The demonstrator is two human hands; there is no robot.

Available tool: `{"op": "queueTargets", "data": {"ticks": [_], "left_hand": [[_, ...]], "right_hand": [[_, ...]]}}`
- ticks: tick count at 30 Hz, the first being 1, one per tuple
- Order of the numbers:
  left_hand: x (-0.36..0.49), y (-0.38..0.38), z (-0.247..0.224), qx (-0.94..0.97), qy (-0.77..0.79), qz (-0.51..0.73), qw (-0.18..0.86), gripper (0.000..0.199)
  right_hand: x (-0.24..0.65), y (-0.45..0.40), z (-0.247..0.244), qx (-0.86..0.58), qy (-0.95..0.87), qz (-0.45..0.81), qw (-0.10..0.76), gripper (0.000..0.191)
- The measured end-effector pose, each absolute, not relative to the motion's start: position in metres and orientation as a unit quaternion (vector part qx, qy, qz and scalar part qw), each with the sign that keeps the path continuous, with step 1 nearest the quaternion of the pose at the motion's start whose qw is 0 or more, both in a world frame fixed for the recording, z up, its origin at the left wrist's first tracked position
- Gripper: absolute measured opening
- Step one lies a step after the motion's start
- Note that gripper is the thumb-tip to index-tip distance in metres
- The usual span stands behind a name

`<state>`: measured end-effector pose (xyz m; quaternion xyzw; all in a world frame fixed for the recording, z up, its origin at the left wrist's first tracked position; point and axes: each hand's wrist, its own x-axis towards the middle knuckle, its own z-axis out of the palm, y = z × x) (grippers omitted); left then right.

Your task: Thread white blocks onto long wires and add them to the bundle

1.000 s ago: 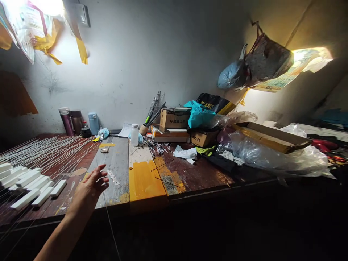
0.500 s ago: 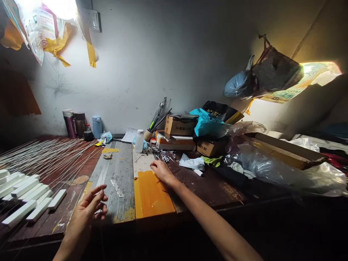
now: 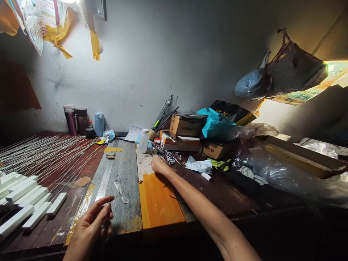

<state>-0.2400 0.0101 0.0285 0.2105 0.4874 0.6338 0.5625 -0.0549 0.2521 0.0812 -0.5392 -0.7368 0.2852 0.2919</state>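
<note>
My left hand (image 3: 95, 221) is over the front edge of the table, with thumb and forefinger brought together around what looks like a very thin line, hard to see. My right hand (image 3: 160, 166) reaches out to the whitish board (image 3: 145, 163) just behind the orange sheet (image 3: 161, 203). Its fingers are curled down, and whatever they hold is hidden. Beyond it stands a white bottle (image 3: 144, 141). A steel ruler (image 3: 104, 181) and a short metal strip (image 3: 121, 192) lie on the grey board (image 3: 126, 181) between the hands.
White blocks (image 3: 35, 196) with long thin wires (image 3: 54, 152) cover the left side. Flasks (image 3: 71, 121) stand by the wall. Cardboard boxes (image 3: 187, 125), small dark-and-white pieces (image 3: 170, 159) and clear plastic bags (image 3: 280, 170) fill the right side.
The view has shifted, so the table's things appear somewhat displaced. My right hand is now more curled and lies nearer the back end of the orange sheet. My left hand keeps its pinch.
</note>
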Motion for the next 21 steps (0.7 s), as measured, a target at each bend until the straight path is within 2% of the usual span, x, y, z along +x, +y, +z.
{"op": "queueTargets", "data": {"ticks": [6,8,10,13,16,21], "left_hand": [[-0.23,0.009,0.046,0.246,0.475,0.621,0.573,0.061],[-0.224,0.009,0.052,0.269,0.466,0.611,0.581,0.059],[-0.218,0.008,0.055,0.282,0.459,0.601,0.59,0.061],[-0.21,0.007,0.053,0.292,0.448,0.589,0.606,0.061],[-0.204,0.006,0.047,0.325,0.438,0.585,0.601,0.059],[-0.197,0.004,0.042,0.372,0.411,0.584,0.593,0.054]], "right_hand": [[-0.056,0.222,0.105,-0.472,-0.699,0.443,0.303,0.005],[-0.058,0.194,0.111,-0.429,-0.688,0.509,0.291,0.011],[-0.059,0.164,0.113,-0.395,-0.658,0.578,0.277,0.026],[-0.058,0.131,0.111,-0.349,-0.554,0.708,0.263,0.04],[-0.057,0.115,0.109,-0.315,-0.482,0.776,0.257,0.039],[-0.054,0.105,0.108,-0.304,-0.457,0.793,0.264,0.035]]}}
